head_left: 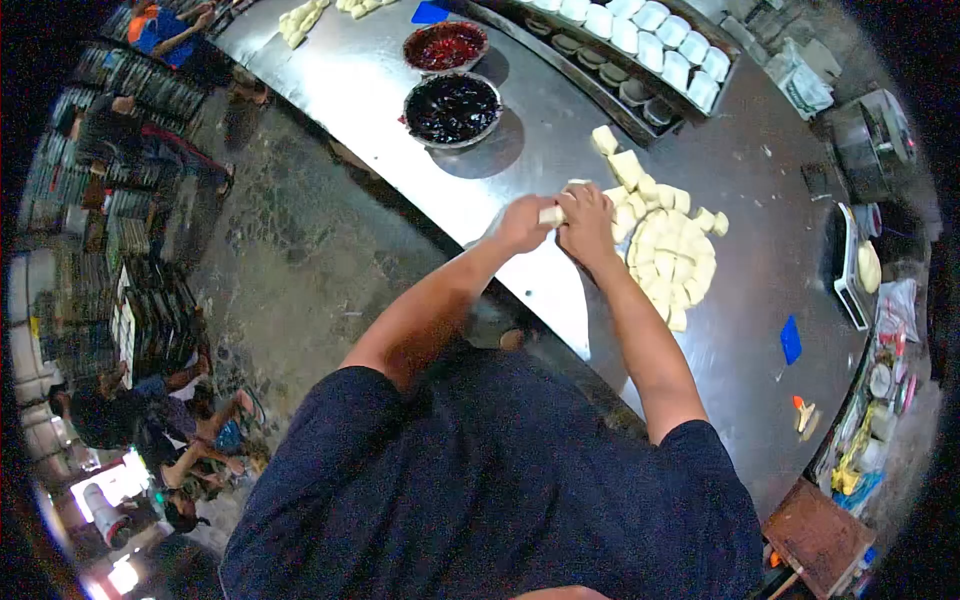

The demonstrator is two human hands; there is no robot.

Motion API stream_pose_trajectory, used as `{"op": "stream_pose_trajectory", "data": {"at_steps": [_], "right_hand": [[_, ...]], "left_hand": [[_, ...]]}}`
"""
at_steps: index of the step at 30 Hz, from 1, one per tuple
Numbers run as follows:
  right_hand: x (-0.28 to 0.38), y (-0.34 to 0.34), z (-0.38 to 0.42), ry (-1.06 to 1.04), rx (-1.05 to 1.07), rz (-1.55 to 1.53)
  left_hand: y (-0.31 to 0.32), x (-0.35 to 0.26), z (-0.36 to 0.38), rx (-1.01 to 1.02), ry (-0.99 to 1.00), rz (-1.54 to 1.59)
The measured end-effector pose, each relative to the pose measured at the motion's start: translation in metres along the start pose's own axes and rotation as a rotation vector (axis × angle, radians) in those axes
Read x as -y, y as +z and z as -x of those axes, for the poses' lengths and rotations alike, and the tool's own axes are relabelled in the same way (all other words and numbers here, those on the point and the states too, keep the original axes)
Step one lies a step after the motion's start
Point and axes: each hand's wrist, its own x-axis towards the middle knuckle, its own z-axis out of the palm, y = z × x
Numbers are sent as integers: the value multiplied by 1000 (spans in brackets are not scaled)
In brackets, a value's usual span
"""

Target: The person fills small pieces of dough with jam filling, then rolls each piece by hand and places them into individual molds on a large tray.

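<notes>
Nearest is the person's dark blue shirt [480, 480], with both bare forearms reaching out over the steel surface [560, 140]. The left hand [522, 222] and right hand [586, 222] meet side by side above the surface's near edge, fingers curled, together pinching a small pale dough piece [552, 214] between them; the piece sits at the left hand's fingertips, touching the right hand's thumb side.

Just right of the hands lies a heap of cut dough pieces [672, 262], spread in a rough round patch, with a few loose blocks trailing toward the far side. Farther right on the surface are a blue scraper [791, 340] and, beyond it at the right edge, a scale [850, 268].

Farther off, left of the heap, stand two round bowls: a bowl of dark filling [452, 108] and behind it a bowl of red filling [445, 46]. Along the far right runs a tray of white moulds [660, 45]. At the far left end lies another small group of dough pieces [300, 20].

On the floor to the left, other people sit among stacked trays [150, 320].
</notes>
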Motion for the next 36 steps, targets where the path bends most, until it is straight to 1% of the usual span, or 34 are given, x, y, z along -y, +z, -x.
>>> {"op": "stream_pose_trajectory", "data": {"at_steps": [1, 2, 3, 5, 7, 8, 9, 10, 11, 12, 13, 14, 15, 16, 17, 18, 19, 21, 22, 23, 24, 25, 26, 27, 28, 29, 31, 32, 33, 34, 35, 36], "right_hand": [[9, -11, 14, 73, 51, -38], [12, -17, 24, 148, 97, -70], [-37, -5, -48, 124, 49, 17], [-50, 25, -57, 583, -318, -401], [-50, -6, -77, 654, -408, -321], [-44, -13, -93, 674, -410, -306], [-35, -15, -107, 570, -271, -54], [-25, -16, -114, 457, -118, 192], [-11, -16, -112, 474, -96, 202], [3, -17, -117, 379, -183, 230], [14, -23, -131, 264, -280, 259], [30, -28, -137, 313, -340, -75], [62, -36, -141, 509, -307, -296], [83, -26, -138, 555, -334, -606], [113, -20, -139, 499, -394, -767], [139, -25, -143, 446, -400, -741], [153, -36, -148, 385, -403, -717], [146, -60, -160, 323, -756, -760], [141, -84, -176, 250, -937, -839], [142, -115, -180, 446, -938, -774], [123, -114, -177, 353, -932, -817], [119, -122, -180, 258, -929, -854], [137, -113, -175, 94, -906, -713], [161, -114, -160, 235, -809, -850], [176, -113, -154, 160, -862, -806], [182, -110, -150, 84, -913, -765], [181, -88, -127, 391, -441, -1003], [163, -75, -124, 613, -70, -1225], [160, -67, -134, 837, 155, -1673], [149, -65, -147, 720, 294, -1680], [136, -62, -158, 612, 437, -1679], [124, -51, -176, 412, 362, -1290]], "left_hand": [[-7, -5, 27, 76, -43, 160], [-21, -13, 53, 102, -96, 186], [-49, 8, -12, 64, -47, 242], [-85, 52, 11, -13, -93, 16], [-107, 90, 23, -129, -170, -19], [-112, 100, 26, -143, -67, -1], [-119, 102, 27, -118, -57, 5], [-124, 96, 28, -167, 137, -63], [-126, 93, 34, -219, 321, -121], [-123, 104, 35, -138, 319, -133], [-124, 114, 35, -116, 355, -183], [-120, 124, 28, -89, 312, -31], [-115, 132, 27, -48, 268, 118], [-134, 100, 27, -82, 52, 455], [-154, 58, 23, -119, -166, 783], [-152, 46, 19, -181, -89, 978], [-169, 15, 17, -234, -95, 1061], [-187, -25, 15, -206, -22, 1150], [-188, -41, 9, -201, 11, 1296], [-188, -54, 2, -186, 49, 1437], [-192, -68, 0, -353, 78, 1109], [-194, -84, -3, -530, 103, 954], [-190, -92, 0, -578, -30, 1074], [-189, -98, -1, -627, -158, 1197], [-198, -102, 4, -621, -228, 1288], [-201, -94, 10, -615, -292, 1255], [-176, -47, 12, -478, -425, 1484], [-156, 0, 19, -307, -511, 1578], [-145, 33, 20, -132, -581, 1666], [-145, 33, 16, -247, -764, 1797], [-142, 61, 17, -221, -806, 1733], [-144, 78, 19, -194, -775, 1729]]}}
